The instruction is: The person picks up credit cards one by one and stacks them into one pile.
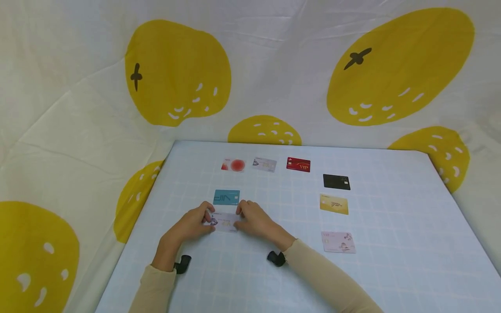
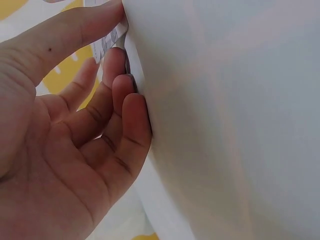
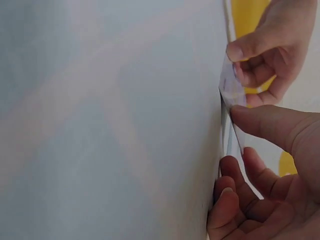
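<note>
**Pale card [image 1: 225, 223] pinched at both ends**

The left hand [image 1: 192, 223] and right hand [image 1: 255, 219] grip its opposite short sides over the worktop [image 1: 231, 278]. Just beyond lies a teal card [image 1: 226, 197]; farther off, rightward, a red card [image 1: 298, 164].

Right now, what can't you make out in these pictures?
Held card: in the head view, fingers of the left hand and right hand cover parts of its ends.
Same card, left wrist view: partly behind the thumb and cut off by the top edge.
Fine print on the black card: too small in the head view.
Left sleeve: cut off by the head view's bottom edge.
</note>
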Demonstrator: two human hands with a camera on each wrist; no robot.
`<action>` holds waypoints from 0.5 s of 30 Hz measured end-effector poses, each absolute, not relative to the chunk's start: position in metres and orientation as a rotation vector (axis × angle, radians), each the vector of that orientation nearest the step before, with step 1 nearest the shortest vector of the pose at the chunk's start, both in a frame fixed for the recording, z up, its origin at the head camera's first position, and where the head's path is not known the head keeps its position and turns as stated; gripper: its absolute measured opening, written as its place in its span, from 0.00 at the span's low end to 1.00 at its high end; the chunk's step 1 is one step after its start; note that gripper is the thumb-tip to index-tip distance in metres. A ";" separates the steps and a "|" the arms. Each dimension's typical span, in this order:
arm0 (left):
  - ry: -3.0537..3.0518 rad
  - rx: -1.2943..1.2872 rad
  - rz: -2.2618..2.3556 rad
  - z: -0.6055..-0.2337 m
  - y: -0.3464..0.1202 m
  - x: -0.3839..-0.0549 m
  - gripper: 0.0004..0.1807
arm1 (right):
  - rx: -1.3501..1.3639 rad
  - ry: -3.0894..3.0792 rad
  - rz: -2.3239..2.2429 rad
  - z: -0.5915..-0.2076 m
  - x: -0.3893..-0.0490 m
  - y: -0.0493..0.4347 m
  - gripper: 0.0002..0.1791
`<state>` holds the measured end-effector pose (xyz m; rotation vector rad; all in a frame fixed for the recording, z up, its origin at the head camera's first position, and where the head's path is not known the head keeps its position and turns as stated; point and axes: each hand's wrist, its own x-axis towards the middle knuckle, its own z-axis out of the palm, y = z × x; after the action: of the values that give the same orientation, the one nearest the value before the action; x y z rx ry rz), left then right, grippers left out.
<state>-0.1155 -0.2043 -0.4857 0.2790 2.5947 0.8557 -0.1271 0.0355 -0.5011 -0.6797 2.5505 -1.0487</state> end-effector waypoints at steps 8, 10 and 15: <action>2.602 0.272 0.866 -0.488 -0.205 -0.114 0.25 | -0.690 2.502 -1.127 -0.501 -0.125 0.038 0.14; 2.606 0.273 0.874 -0.488 -0.205 -0.113 0.25 | -0.686 2.485 -1.148 -0.501 -0.125 0.038 0.14; 2.619 0.293 0.909 -0.489 -0.206 -0.112 0.24 | -0.650 2.439 -1.205 -0.500 -0.125 0.039 0.13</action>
<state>-0.1121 -0.2064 -0.4886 0.2925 2.6191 0.9091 -0.1250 0.0386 -0.4999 -0.6501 2.4387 -1.2048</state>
